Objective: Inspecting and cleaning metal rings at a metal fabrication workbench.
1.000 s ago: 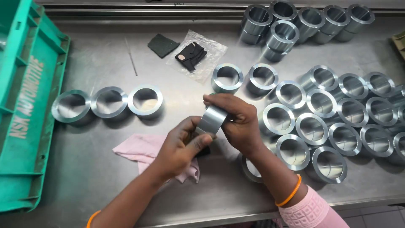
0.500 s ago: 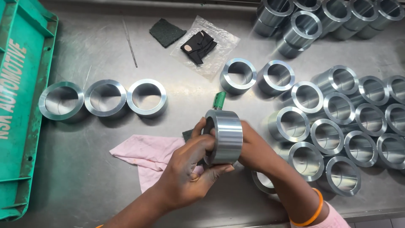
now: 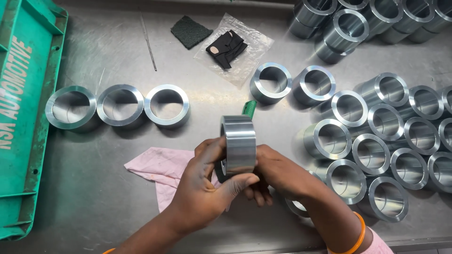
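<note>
A shiny steel ring (image 3: 238,145) stands on edge between both my hands, its outer wall facing me. My left hand (image 3: 203,188) grips it from the left with the thumb under its lower edge. My right hand (image 3: 275,174) holds it from the right side. A green pen-like tool (image 3: 249,108) pokes out just behind the ring. Under my hands lies a pink cloth (image 3: 160,169) on the steel table (image 3: 94,202).
Three steel rings (image 3: 120,105) stand in a row at the left. Several more rings (image 3: 376,141) crowd the right side and the far right corner (image 3: 348,23). A green plastic crate (image 3: 23,103) lines the left edge. A dark scouring pad (image 3: 190,31) and a clear bag with a black item (image 3: 231,47) lie at the back.
The ring has been turned in my hands from tilted to standing on edge. The view has shifted closer over the table.
</note>
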